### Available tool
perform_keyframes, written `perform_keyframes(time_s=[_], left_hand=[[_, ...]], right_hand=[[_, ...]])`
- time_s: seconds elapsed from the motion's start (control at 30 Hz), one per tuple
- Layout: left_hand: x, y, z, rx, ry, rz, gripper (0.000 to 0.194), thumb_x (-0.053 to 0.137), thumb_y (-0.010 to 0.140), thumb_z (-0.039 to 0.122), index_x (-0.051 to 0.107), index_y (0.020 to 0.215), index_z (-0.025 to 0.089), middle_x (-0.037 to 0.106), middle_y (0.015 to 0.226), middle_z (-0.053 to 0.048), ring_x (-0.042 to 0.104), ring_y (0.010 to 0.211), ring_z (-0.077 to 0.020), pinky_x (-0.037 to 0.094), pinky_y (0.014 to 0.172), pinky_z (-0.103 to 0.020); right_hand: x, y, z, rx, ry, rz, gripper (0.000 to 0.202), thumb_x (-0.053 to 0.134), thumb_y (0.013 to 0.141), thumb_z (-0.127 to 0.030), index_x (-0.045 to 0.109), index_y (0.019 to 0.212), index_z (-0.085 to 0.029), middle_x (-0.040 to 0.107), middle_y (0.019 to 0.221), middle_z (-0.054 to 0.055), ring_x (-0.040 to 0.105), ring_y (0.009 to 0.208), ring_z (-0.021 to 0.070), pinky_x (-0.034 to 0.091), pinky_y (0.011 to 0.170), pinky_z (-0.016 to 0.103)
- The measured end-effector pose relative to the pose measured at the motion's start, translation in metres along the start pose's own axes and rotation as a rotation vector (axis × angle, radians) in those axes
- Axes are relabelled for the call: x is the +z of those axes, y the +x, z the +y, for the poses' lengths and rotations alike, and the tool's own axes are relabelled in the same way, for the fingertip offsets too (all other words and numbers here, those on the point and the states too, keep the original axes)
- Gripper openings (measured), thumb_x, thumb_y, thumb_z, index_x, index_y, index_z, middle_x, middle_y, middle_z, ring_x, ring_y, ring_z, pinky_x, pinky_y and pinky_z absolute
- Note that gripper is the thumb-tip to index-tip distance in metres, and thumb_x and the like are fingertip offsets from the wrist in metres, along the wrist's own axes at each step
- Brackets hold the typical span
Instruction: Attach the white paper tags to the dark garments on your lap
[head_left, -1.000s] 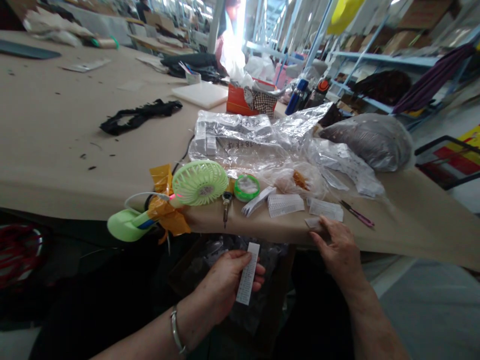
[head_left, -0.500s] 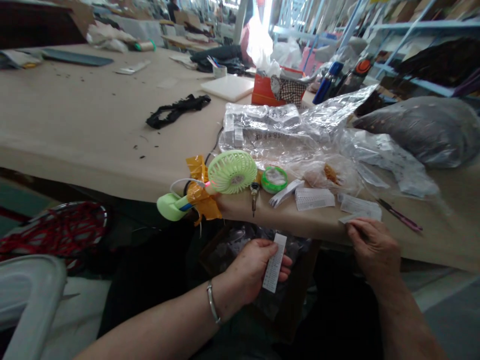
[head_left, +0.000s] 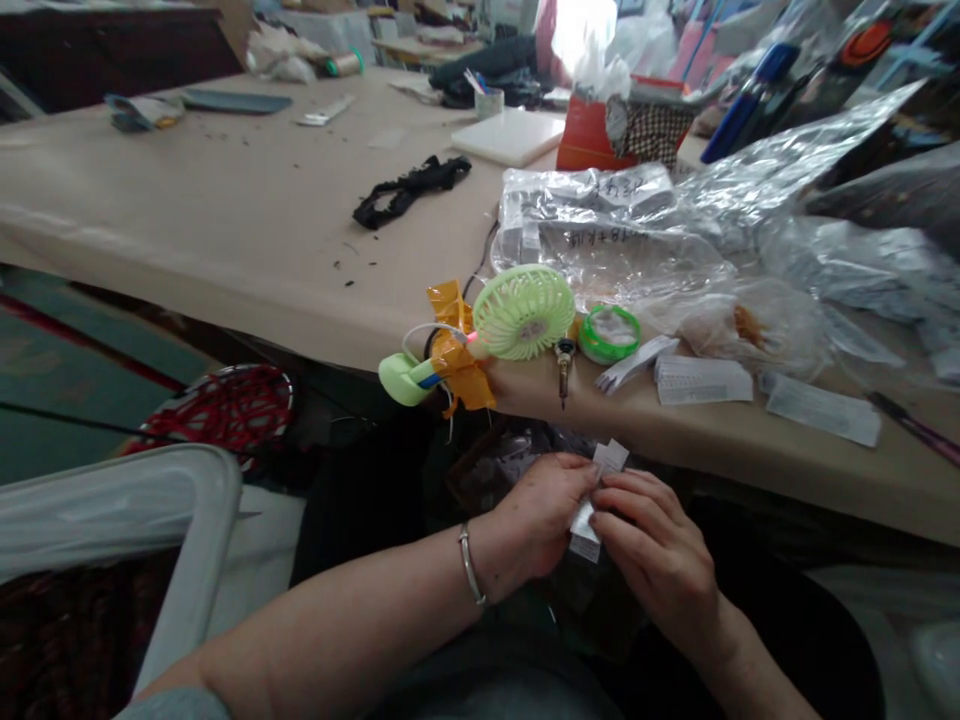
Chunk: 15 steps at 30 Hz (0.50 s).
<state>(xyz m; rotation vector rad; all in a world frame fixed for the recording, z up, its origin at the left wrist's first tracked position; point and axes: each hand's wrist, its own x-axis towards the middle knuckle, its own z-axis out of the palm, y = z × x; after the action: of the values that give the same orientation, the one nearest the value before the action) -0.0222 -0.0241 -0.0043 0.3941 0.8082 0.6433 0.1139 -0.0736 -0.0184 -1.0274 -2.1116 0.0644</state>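
In front of the table edge, my left hand (head_left: pixel 544 510) pinches small white printed labels (head_left: pixel 585 535) between thumb and fingers. My right hand (head_left: pixel 656 540) has come up against them from the other side, its fingers closed on the labels; a second label crosses the first near the top. My fingers hide where the labels overlap. On the table edge above lie a stack of printed labels (head_left: pixel 705 380), another flat pile of labels (head_left: pixel 825 408) and some folded white strips (head_left: pixel 637 362).
A green clip fan (head_left: pixel 525 312) is taped to the table edge, beside a soldering-iron-like tool (head_left: pixel 564 372) with its tip jutting outward. Nearby are a green round tub (head_left: pixel 609 334), clear plastic bags (head_left: pixel 600 255) and a dark pointed tool (head_left: pixel 911 425). A white bin (head_left: pixel 217 500) stands at lower left.
My right hand has left the label pile on the table and moved left and down to my left hand, bringing a label. The whole view has shifted, so the table things appear further right.
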Motion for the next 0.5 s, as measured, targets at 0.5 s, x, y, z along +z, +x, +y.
perform_keyframes(time_s=[0.5], left_hand=[[-0.0063,-0.0002,-0.0006,0.002,-0.015,0.03,0.021,0.071,0.066,0.027,0.056,0.063,0.012,0.055,0.058,0.0,0.048,0.051,-0.0084,0.033,0.05,-0.021]], right_hand=[[-0.0034,-0.0035,-0.0024,-0.001,-0.024,-0.12,0.022,0.054,0.086,-0.008,0.068,0.096,-0.023,0.072,0.098,0.005,0.065,0.104,0.0199,0.05,0.096,0.041]])
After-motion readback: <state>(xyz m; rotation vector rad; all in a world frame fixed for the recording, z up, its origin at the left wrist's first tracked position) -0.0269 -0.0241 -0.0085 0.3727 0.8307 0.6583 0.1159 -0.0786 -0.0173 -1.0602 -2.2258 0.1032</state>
